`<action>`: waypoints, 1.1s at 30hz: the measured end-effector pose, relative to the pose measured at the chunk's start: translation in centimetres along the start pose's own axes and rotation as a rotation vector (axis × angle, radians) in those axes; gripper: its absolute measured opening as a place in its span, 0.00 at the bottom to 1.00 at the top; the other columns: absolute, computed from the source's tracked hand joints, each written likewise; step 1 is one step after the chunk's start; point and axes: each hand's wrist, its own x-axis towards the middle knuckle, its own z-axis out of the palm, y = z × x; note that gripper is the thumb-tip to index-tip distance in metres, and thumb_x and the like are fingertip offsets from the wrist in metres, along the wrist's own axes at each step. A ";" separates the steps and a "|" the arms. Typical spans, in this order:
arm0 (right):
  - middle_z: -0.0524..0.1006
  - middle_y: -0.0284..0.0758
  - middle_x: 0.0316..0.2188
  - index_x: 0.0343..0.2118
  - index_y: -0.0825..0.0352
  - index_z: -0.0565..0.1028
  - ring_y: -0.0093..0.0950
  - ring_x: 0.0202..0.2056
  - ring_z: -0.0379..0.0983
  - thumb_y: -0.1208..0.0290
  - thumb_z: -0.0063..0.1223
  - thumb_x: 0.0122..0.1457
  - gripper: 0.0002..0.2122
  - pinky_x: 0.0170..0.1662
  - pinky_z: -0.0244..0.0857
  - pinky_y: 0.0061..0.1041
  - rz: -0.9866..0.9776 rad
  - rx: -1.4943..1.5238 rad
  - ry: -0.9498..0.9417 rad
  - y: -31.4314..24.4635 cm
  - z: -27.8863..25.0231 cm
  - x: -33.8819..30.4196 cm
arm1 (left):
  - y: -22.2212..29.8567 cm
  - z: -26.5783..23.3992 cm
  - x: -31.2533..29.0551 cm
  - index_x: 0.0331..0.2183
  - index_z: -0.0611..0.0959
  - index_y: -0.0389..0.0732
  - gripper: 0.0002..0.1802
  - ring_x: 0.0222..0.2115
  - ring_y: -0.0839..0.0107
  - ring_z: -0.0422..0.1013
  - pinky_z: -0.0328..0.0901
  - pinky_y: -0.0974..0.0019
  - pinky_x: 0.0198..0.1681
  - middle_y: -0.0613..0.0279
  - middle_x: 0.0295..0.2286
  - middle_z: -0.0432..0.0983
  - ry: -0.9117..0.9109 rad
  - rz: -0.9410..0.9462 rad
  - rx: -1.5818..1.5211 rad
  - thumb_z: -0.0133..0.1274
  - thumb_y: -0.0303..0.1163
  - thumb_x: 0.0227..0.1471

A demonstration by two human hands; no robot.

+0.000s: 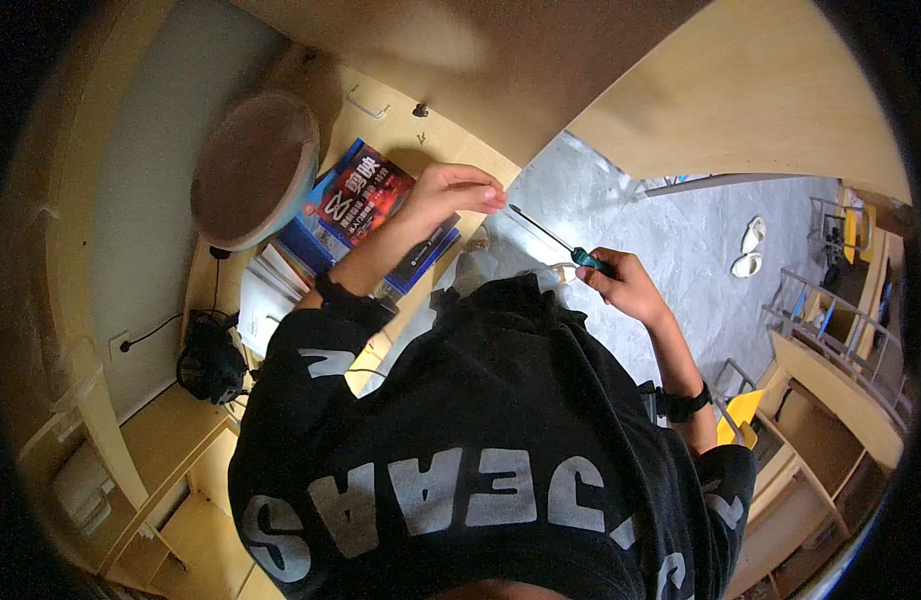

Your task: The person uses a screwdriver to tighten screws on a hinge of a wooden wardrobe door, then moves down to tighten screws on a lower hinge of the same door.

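Holding a slim screwdriver with a teal plastic handle (562,245) between two hands above a pale wooden desk (450,145).

Nearest: black printed T-shirt (480,440). Right hand (625,285) clenched around the teal handle, black wristband (683,404) on that forearm; left hand (448,195) pinching the tip of the metal shaft, fingertips closed on it. Under the left hand: stack of blue and red glossy books (365,200) on the desk; beside it, round brown disc-shaped stool seat (255,168). Farther right: grey stone floor (680,240) with a pair of white slippers (750,248).
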 end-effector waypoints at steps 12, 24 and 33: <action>0.66 0.29 0.13 0.25 0.70 0.72 0.17 0.16 0.61 0.64 0.52 0.53 0.12 0.20 0.57 0.21 0.105 0.155 0.040 -0.1 1.0 -0.4 | -3.2 -0.2 0.4 0.36 0.75 0.29 0.13 0.41 0.61 0.70 0.62 0.61 0.48 0.49 0.36 0.73 0.105 -0.002 -0.495 0.47 0.29 0.52; 0.67 0.34 0.13 0.26 0.72 0.73 0.21 0.16 0.61 0.61 0.51 0.54 0.15 0.22 0.57 0.24 0.095 0.108 0.041 -0.1 2.7 0.7 | -3.5 -0.7 1.2 0.35 0.76 0.31 0.10 0.36 0.64 0.72 0.66 0.64 0.42 0.52 0.34 0.75 0.262 0.097 -0.417 0.49 0.28 0.51; 0.63 0.27 0.12 0.23 0.71 0.71 0.16 0.13 0.58 0.63 0.50 0.55 0.14 0.17 0.54 0.19 0.007 0.035 0.067 0.1 3.7 0.1 | -5.6 -23.1 12.8 0.22 0.83 0.43 0.05 0.26 0.64 0.75 0.68 0.67 0.30 0.56 0.22 0.76 0.809 0.250 1.278 0.56 0.32 0.37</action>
